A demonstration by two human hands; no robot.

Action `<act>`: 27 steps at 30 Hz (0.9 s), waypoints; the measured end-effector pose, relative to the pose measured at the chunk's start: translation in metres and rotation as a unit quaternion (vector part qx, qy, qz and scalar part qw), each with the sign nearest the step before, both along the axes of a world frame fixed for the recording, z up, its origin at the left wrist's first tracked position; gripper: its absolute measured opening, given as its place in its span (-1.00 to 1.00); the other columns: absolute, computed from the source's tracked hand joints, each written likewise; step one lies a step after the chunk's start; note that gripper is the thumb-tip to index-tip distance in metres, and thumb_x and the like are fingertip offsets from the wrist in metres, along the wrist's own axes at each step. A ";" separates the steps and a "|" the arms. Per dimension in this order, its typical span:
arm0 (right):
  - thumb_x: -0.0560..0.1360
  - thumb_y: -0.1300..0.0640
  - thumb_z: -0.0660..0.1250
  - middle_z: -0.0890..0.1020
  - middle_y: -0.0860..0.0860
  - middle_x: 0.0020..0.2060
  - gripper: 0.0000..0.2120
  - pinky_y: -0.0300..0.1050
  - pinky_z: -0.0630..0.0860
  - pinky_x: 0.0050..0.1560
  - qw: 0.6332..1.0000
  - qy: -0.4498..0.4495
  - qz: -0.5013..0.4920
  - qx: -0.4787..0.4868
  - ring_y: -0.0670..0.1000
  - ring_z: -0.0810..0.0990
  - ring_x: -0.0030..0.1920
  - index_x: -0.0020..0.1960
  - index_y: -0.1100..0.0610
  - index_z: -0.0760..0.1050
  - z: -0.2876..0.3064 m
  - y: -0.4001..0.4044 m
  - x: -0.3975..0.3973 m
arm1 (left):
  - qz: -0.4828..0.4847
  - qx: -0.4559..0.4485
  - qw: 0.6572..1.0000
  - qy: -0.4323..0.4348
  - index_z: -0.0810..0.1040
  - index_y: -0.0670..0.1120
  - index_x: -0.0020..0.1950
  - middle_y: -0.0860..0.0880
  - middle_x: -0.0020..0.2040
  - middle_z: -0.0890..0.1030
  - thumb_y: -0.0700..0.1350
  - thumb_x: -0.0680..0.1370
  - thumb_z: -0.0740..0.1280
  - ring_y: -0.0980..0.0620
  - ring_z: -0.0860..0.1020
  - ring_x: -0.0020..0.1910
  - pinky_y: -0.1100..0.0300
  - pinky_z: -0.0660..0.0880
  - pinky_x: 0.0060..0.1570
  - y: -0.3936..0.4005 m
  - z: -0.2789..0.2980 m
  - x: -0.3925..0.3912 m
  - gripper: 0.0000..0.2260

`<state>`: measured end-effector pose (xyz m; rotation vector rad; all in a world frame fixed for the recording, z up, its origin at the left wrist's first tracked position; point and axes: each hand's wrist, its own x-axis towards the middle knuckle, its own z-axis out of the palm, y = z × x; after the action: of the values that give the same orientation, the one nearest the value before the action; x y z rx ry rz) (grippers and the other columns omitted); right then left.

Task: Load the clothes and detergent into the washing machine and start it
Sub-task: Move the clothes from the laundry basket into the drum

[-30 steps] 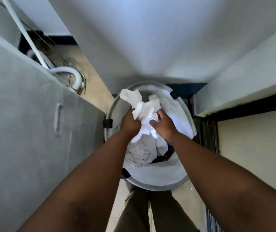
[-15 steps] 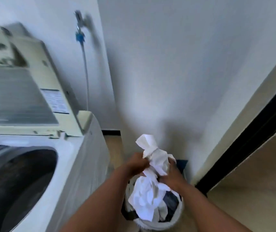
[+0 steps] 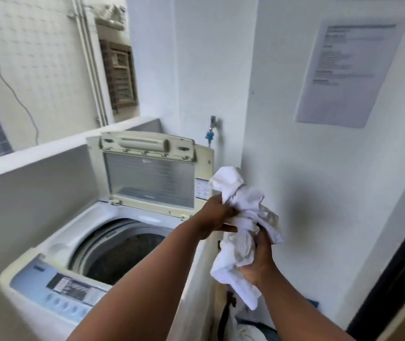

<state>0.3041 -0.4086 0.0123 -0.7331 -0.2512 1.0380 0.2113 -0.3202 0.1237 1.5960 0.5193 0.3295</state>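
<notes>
1. Since the earlier frame, the white bundle of clothes (image 3: 242,232) is sitting higher, lifted clear of the laundry basket (image 3: 250,328) and now level with the rim of the washing machine (image 3: 56,244); the view is also showing the machine's whole top.
2. Two hands are showing. The left hand (image 3: 217,216) is gripping the upper part of the bundle, fingers curled into the cloth. The right hand (image 3: 258,262) is clutching the lower part from beneath, fingers wrapped round it.
3. One bundle is being held: white, crumpled fabric, bunched at the top, with a loose end hanging down below the right hand. It is hanging in the air just right of the machine, above the basket.
4. One top-loading washing machine is standing at left, its lid (image 3: 147,175) propped upright and the dark drum (image 3: 127,252) lying open. A pale blue control panel (image 3: 56,294) is running along its near edge.
5. One tap (image 3: 211,129) with a blue fitting is sticking out of the wall behind the machine, and one printed notice (image 3: 349,70) is hanging on the wall at right.
</notes>
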 end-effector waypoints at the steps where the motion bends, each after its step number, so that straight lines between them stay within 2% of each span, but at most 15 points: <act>1: 0.17 -0.11 0.54 0.67 0.08 -0.11 -0.49 0.02 0.49 0.01 1.000 0.013 -0.015 0.001 0.10 0.63 -0.09 0.05 0.05 0.58 0.012 0.015 -0.013 | 0.020 -0.003 1.000 -0.016 0.53 -0.04 -0.06 -0.07 -0.18 0.62 -0.36 0.53 0.16 -0.01 0.64 -0.22 0.11 0.62 -0.27 0.012 0.007 -0.016 -0.75; 4: 0.21 -0.14 0.50 0.65 0.17 0.11 -0.37 0.16 0.39 0.29 0.999 -0.037 -0.017 0.012 0.18 0.62 0.11 0.19 0.16 0.60 0.044 0.064 -0.050 | 0.076 -0.009 0.997 -0.031 0.51 -0.08 0.03 -0.05 -0.19 0.57 -0.34 0.54 0.23 0.03 0.59 -0.28 0.16 0.61 -0.34 0.058 0.014 -0.068 -0.81; 6: 0.24 -0.20 0.48 0.60 0.19 0.20 -0.28 0.20 0.36 0.35 0.996 -0.073 -0.028 -0.045 0.21 0.56 0.20 0.30 0.15 0.53 0.050 0.099 -0.076 | 0.101 -0.005 0.995 -0.013 0.50 -0.11 0.11 -0.08 -0.13 0.59 -0.27 0.54 0.31 0.02 0.59 -0.25 0.19 0.58 -0.38 0.100 0.006 -0.107 -0.83; 9: 0.17 -0.30 0.49 0.66 0.16 0.11 -0.31 0.22 0.45 0.26 0.978 -0.139 -0.028 -0.151 0.21 0.61 0.13 0.19 0.05 0.59 0.053 0.152 -0.111 | 0.130 -0.003 0.990 0.048 0.49 -0.07 0.16 -0.10 -0.02 0.59 -0.13 0.50 0.39 -0.02 0.56 -0.10 0.14 0.54 -0.23 0.165 -0.009 -0.157 -0.75; 12: 0.34 -0.21 0.41 0.65 0.04 -0.02 -0.60 0.02 0.46 -0.03 0.960 -0.169 -0.030 -0.222 0.11 0.57 0.00 0.07 -0.01 0.56 0.053 0.197 -0.146 | 0.149 -0.026 0.984 0.093 0.49 0.03 0.21 -0.03 0.05 0.59 0.09 0.45 0.41 0.00 0.55 -0.06 0.13 0.50 -0.12 0.219 -0.025 -0.194 -0.63; 14: 0.25 -0.25 0.44 0.67 0.03 -0.03 -0.51 0.00 0.48 -0.03 0.952 -0.188 -0.017 -0.241 0.12 0.60 0.02 0.09 -0.02 0.57 0.046 0.222 -0.158 | 0.183 -0.071 0.977 0.079 0.43 0.03 0.32 -0.03 0.16 0.57 0.23 0.43 0.38 -0.01 0.56 -0.05 0.17 0.52 -0.23 0.246 -0.040 -0.205 -0.47; 16: 0.15 -0.28 0.46 0.70 0.05 -0.06 -0.41 0.04 0.52 -0.01 0.939 -0.237 -0.007 -0.250 0.14 0.65 0.02 0.09 0.00 0.60 0.035 0.252 -0.161 | 0.208 -0.093 0.972 0.062 0.31 0.09 0.43 -0.03 0.29 0.51 0.37 0.32 0.39 -0.04 0.56 0.06 0.18 0.51 -0.30 0.271 -0.061 -0.205 -0.24; 18: 0.18 -0.26 0.44 0.70 0.06 -0.06 -0.46 0.02 0.54 -0.04 0.921 -0.281 0.006 -0.269 0.15 0.65 0.01 0.07 -0.01 0.61 0.025 0.270 -0.163 | 0.212 -0.124 0.969 0.036 0.29 0.03 0.43 -0.07 0.31 0.53 0.36 0.30 0.43 -0.06 0.58 0.10 0.18 0.54 -0.29 0.287 -0.084 -0.198 -0.19; 20: 0.34 -0.20 0.38 0.67 0.05 -0.02 -0.62 -0.09 0.52 -0.15 0.902 -0.317 0.018 -0.294 0.10 0.63 -0.03 0.08 -0.03 0.59 0.016 0.283 -0.162 | 0.218 -0.120 0.968 0.026 0.33 -0.06 0.37 -0.12 0.28 0.54 0.23 0.39 0.43 -0.04 0.59 0.04 0.26 0.56 -0.34 0.297 -0.103 -0.190 -0.32; 22: 0.44 -0.12 0.35 0.65 0.06 -0.03 -0.70 -0.16 0.44 -0.28 0.881 -0.337 0.040 -0.331 0.06 0.60 -0.09 0.09 0.01 0.57 -0.002 0.296 -0.152 | 0.204 -0.093 0.971 0.084 0.35 -0.04 0.35 -0.10 0.26 0.53 0.23 0.41 0.39 -0.04 0.57 0.08 0.19 0.58 -0.12 0.310 -0.129 -0.179 -0.38; 23: 0.44 -0.09 0.36 0.65 0.06 -0.06 -0.72 -0.18 0.40 -0.32 0.872 -0.346 0.055 -0.342 0.04 0.60 -0.14 0.08 0.02 0.58 -0.015 0.300 -0.146 | 0.199 -0.075 0.969 0.128 0.36 -0.03 0.36 -0.09 0.24 0.54 0.26 0.38 0.38 -0.05 0.57 0.11 0.11 0.56 0.01 0.317 -0.149 -0.174 -0.35; 25: 0.45 -0.04 0.38 0.66 0.03 -0.13 -0.76 -0.21 0.39 -0.36 0.864 -0.354 0.080 -0.350 -0.02 0.59 -0.21 0.05 0.05 0.59 -0.037 0.304 -0.134 | 0.202 -0.069 0.956 0.203 0.44 -0.08 0.31 -0.11 0.19 0.59 0.29 0.23 0.41 -0.11 0.59 0.12 -0.04 0.55 0.12 0.335 -0.183 -0.164 -0.25; 26: 0.44 -0.02 0.40 0.66 0.01 -0.14 -0.75 -0.21 0.42 -0.34 0.860 -0.350 0.091 -0.361 -0.03 0.60 -0.20 0.06 0.07 0.59 -0.050 0.307 -0.127 | 0.187 -0.049 0.951 0.243 0.49 -0.12 0.23 -0.11 0.15 0.60 0.28 0.22 0.42 -0.11 0.59 0.10 -0.06 0.55 0.14 0.341 -0.194 -0.160 -0.29; 27: 0.43 -0.01 0.41 0.67 0.02 -0.11 -0.72 -0.20 0.45 -0.30 0.856 -0.343 0.103 -0.373 -0.02 0.61 -0.16 0.09 0.10 0.59 -0.061 0.309 -0.122 | 0.146 -0.006 0.948 0.283 0.51 -0.12 0.16 -0.09 0.13 0.59 0.24 0.30 0.41 -0.09 0.57 0.09 -0.04 0.52 0.17 0.334 -0.187 -0.157 -0.41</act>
<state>0.1822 -0.1000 -0.0490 -1.8252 -0.5609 1.0386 0.0546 0.0139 -0.0636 1.5958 1.2039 0.0769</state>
